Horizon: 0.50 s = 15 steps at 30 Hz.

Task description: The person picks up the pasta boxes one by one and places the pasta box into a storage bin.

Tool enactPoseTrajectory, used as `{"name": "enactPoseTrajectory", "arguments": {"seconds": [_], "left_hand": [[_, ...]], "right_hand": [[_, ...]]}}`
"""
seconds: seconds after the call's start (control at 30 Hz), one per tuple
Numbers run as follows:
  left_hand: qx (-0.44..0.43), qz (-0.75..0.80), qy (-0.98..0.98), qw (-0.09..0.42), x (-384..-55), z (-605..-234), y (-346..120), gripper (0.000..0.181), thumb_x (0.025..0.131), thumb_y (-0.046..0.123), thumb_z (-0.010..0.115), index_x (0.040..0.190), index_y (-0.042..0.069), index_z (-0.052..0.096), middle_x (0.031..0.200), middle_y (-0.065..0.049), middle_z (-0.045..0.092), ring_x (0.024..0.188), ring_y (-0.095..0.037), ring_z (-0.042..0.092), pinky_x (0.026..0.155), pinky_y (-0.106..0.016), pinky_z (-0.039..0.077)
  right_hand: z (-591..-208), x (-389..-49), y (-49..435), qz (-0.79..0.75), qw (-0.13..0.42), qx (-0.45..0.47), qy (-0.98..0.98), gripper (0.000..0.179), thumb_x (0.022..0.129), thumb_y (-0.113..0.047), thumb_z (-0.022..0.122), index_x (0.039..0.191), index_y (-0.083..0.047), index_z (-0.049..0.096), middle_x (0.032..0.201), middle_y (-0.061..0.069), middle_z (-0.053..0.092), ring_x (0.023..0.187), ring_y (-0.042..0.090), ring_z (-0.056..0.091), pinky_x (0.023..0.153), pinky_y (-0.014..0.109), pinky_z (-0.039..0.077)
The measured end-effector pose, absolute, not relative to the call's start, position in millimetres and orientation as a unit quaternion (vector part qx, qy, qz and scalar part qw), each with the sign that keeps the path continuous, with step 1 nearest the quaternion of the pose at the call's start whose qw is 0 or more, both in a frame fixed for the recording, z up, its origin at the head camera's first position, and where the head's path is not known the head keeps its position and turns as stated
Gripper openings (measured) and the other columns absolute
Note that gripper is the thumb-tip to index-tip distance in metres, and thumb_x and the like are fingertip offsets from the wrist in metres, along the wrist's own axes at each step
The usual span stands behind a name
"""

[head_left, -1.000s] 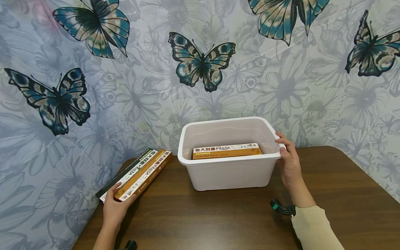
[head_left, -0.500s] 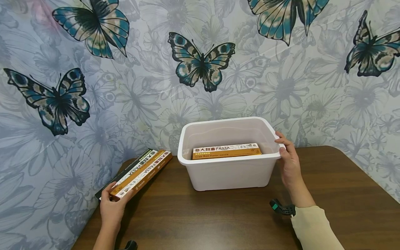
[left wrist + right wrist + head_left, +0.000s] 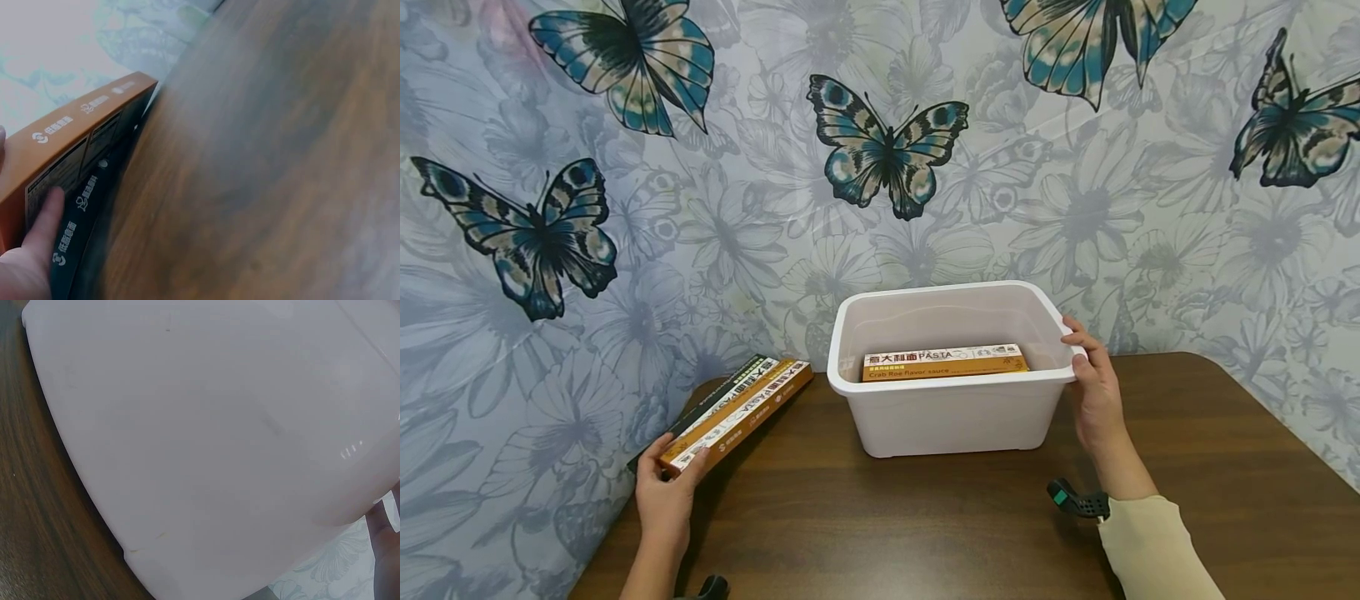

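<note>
My left hand [image 3: 662, 504] grips the near end of an orange-brown pasta box [image 3: 752, 421], fingers on one side and thumb on the other. That end is tilted up from the dark green pasta box [image 3: 724, 391] lying beside and partly under it. In the left wrist view my thumb [image 3: 47, 225] presses the orange box's dark labelled face, just above the green box [image 3: 72, 244]. My right hand [image 3: 1099, 396] holds the right rim of a white plastic tub [image 3: 955, 421], fingers hooked over the edge. Inside the tub stands another orange-brown pasta box [image 3: 943, 364], its lower part hidden by the front wall.
The brown wooden table [image 3: 880, 533] carries the tub and boxes. Close behind it hangs a floral backdrop [image 3: 737, 217] with printed butterflies, which also runs along the table's left edge. A black strap [image 3: 1078, 498] circles the right wrist.
My left hand has tightened around the near end of the orange-brown box and raised it slightly, shifting a little up and left. The right hand and tub stay put.
</note>
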<state>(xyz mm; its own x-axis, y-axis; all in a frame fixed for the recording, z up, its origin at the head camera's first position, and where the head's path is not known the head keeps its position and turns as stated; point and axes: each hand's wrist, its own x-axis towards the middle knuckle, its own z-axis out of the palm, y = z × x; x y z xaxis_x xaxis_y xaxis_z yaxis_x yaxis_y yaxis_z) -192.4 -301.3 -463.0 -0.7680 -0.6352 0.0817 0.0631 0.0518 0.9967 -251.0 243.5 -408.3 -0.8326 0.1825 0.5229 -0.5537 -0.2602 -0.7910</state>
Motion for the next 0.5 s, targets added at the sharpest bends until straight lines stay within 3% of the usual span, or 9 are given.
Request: {"name": "enactPoseTrajectory", "arguments": {"seconds": [0.17, 0.5], "left_hand": [[0.21, -0.702, -0.634, 0.246, -193.9, -462.5, -302.1, 0.068, 0.087, 0.01, 0.076, 0.146, 0.017, 0.041, 0.121, 0.014, 0.042, 0.106, -0.007, 0.047, 0.072, -0.009, 0.053], [0.206, -0.709, -0.63, 0.239, -194.2, -463.0, -301.0, 0.068, 0.088, 0.011, 0.075, 0.146, 0.019, 0.041, 0.12, 0.015, 0.041, 0.104, -0.006, 0.049, 0.071, -0.011, 0.055]], "right_hand": [[-408.3, -251.5, 243.7, 0.777, 0.238, 0.169, -0.558, 0.024, 0.103, -0.015, 0.042, 0.122, -0.009, 0.055, 0.159, 0.004, 0.035, 0.149, 0.023, 0.024, 0.105, 0.035, 0.028], [-408.8, -251.8, 244.0, 0.775, 0.238, 0.168, -0.562, 0.024, 0.103, -0.015, 0.041, 0.122, -0.009, 0.055, 0.16, 0.004, 0.034, 0.149, 0.023, 0.024, 0.106, 0.036, 0.027]]}}
